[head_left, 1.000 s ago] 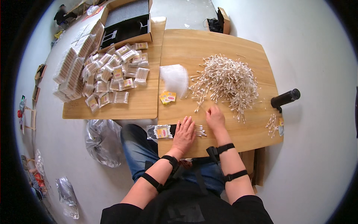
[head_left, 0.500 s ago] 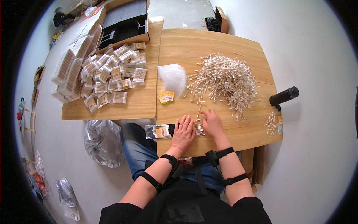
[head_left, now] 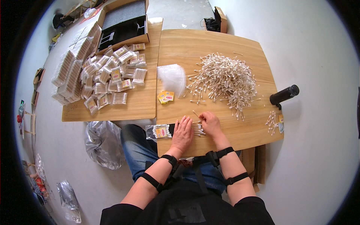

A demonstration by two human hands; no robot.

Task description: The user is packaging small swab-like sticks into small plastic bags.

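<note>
Moved since the earlier frames: the right hand [head_left: 210,123], now drawn back from the swab pile toward the left hand [head_left: 182,135], which stays in place.

Tables: two, wood-topped, abutting; the right table [head_left: 243,131] is the work surface, the left table [head_left: 131,110] the store.

Packs: stacked packs [head_left: 73,69] in clear wrap along the far left; beside them a heap of loose packs [head_left: 116,73], several showing yellow-and-white labels.

Carton: open box [head_left: 138,40], cardboard, dark contents.

Swab pile [head_left: 227,82]: white-tipped, pale sticks, heaped on the right table.

Sleeves: clear sleeves [head_left: 174,77], fanned, left of the pile.

Bottle [head_left: 284,95]: black, cylindrical, at the right edge.

Hands: left laid flat, fingers straight, palm down on the work; right closed, fingertips pinching one swab.

Pouch [head_left: 159,131]: clear, at the near edge of the right table, left of the left hand; swabs side by side inside, over them a yellow-and-white label with a red mark, its lettering too small to read surely.

Row of swabs [head_left: 198,129]: loose, tips showing between the hands.

Cards [head_left: 165,97]: yellow and white, red-marked, overlapping below the sleeves.

Single swab [head_left: 195,113]: slender, tilted up-left from the right fingertips.
</note>
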